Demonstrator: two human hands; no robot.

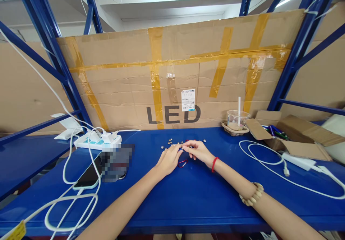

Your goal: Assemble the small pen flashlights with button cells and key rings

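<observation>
Left hand (pixel 167 160), right hand (pixel 198 151): fingers curled, tips close together; what they pinch, if anything, cannot be told. Red carabiner (pixel 183 165): on blue table (pixel 172 200), nearside, closer to left hand, long axis roughly sideways. Metal pieces (pixel 162 147): beyond.

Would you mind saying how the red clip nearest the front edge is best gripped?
Probably pinch its near rim, from the front: the red clip lies flat, a slim loop, and the left hand and right hand meet just beyond it.
</observation>
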